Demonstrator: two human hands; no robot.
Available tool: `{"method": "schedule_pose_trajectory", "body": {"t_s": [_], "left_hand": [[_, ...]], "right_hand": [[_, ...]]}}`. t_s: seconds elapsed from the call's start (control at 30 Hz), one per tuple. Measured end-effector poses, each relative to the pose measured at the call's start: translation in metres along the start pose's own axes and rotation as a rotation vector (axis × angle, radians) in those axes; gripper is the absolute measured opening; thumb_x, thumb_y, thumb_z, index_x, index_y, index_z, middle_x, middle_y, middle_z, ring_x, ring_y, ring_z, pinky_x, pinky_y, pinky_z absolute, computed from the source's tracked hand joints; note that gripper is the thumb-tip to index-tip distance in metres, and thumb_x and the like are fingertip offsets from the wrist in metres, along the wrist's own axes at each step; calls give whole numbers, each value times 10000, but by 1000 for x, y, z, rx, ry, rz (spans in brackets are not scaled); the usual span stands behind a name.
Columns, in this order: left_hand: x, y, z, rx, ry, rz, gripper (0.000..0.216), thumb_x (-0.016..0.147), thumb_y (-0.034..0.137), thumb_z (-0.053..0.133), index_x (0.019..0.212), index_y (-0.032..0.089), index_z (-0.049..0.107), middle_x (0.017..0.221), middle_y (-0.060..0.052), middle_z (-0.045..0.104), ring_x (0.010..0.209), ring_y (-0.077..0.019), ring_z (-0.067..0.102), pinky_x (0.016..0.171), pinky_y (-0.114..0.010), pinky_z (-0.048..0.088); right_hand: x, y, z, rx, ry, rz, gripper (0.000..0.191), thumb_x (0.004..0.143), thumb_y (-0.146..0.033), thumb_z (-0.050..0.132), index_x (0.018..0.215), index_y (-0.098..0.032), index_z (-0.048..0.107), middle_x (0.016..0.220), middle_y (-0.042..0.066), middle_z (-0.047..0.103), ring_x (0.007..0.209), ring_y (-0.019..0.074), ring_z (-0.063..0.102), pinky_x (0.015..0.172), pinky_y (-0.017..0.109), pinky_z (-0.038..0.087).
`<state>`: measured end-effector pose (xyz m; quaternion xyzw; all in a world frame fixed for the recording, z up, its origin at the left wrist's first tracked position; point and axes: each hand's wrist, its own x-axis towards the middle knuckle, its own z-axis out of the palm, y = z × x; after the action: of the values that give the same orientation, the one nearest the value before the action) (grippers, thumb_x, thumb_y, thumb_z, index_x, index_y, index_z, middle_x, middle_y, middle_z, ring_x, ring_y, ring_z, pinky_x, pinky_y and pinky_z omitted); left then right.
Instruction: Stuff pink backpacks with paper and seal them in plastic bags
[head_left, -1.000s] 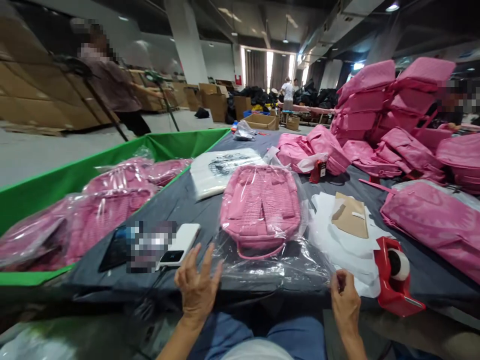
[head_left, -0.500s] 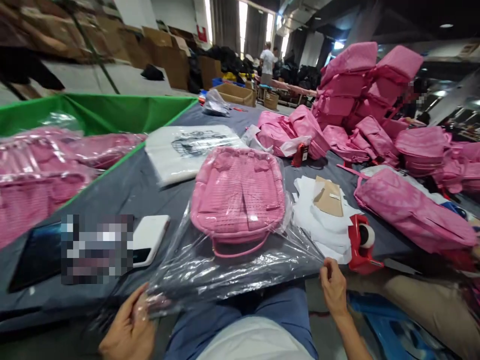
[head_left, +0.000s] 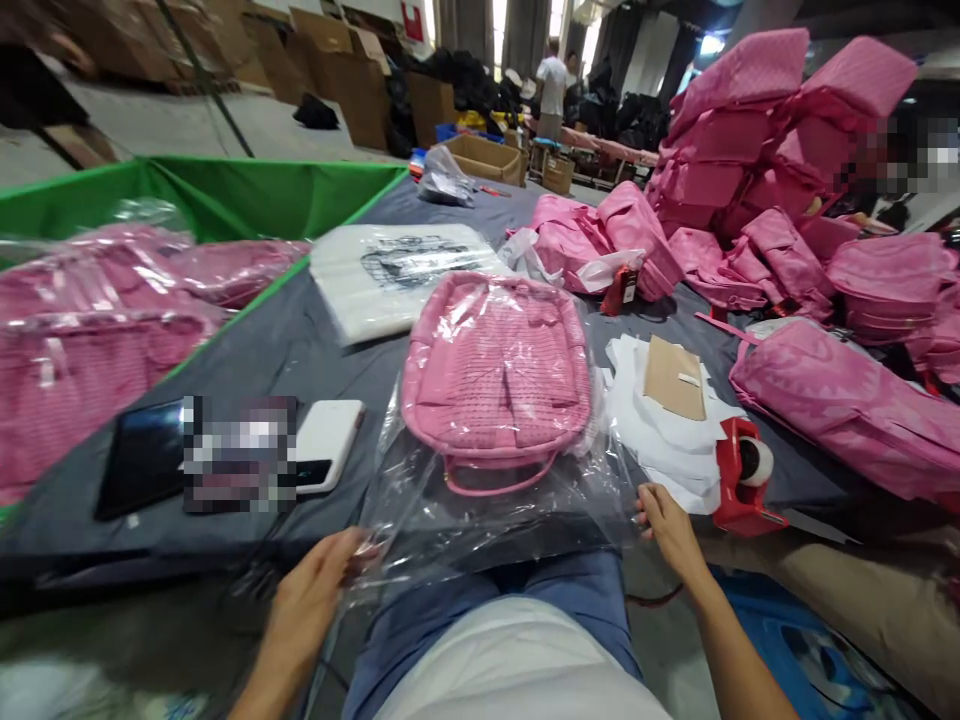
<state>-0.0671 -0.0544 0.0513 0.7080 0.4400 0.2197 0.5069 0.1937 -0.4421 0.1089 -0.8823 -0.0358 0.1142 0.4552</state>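
Note:
A pink backpack point(head_left: 499, 370) lies inside a clear plastic bag point(head_left: 420, 530) on the dark-covered table, its carrying loop pointing towards me. The bag's loose end spreads over the table edge above my lap. My left hand point(head_left: 319, 580) is closed at the near left corner of this plastic. At the right edge, my right hand point(head_left: 667, 530) has its thumb and fingers drawn together on the thin film; the exact contact is hard to see.
White paper sheets point(head_left: 667, 455) with a brown card point(head_left: 675, 378) lie right of the bag, beside a red tape dispenser point(head_left: 742, 480). A white power bank point(head_left: 330, 445) is at left. Flat plastic bags point(head_left: 405, 270) lie behind. Pink backpacks point(head_left: 720, 150) are piled at right; wrapped ones point(head_left: 97, 340) fill a green-walled bin point(head_left: 277, 190).
Both hands have come closer together, and the stretched plastic has gone slacker. My left hand has moved right and up. The camera view has shifted slightly.

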Motion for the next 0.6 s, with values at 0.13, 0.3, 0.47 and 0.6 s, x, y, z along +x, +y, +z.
{"method": "schedule_pose_trajectory", "body": {"t_s": [0.13,0.3,0.47,0.6], "left_hand": [[-6,30,22,-101,-9,-83,702,638,881,585,705,187,663,611,-10,651,597,-187,616,569,-269,487],[-9,38,29,-103,74,-18,567,738,754,571,588,207,583,488,42,504,477,-117,472,500,-228,361],[7,31,16,-232,61,-24,554,706,741,650,633,194,605,422,71,421,398,-82,357,425,-209,277],[14,25,10,-538,-79,-112,696,717,676,752,1205,195,632,434,133,430,336,-69,311,374,-175,257]], "right_hand": [[-6,-11,25,-350,141,-73,673,778,-882,348,837,-256,588,619,46,630,532,249,606,496,322,394],[8,-2,26,-516,286,-187,722,724,-973,306,821,-286,508,462,-12,443,379,218,412,456,310,245],[36,5,11,-8,35,-27,665,660,-926,552,630,-265,487,466,-19,447,383,156,399,372,289,293],[40,10,0,450,-126,122,601,578,-652,849,973,-234,676,555,-65,540,410,122,446,392,255,421]]}}
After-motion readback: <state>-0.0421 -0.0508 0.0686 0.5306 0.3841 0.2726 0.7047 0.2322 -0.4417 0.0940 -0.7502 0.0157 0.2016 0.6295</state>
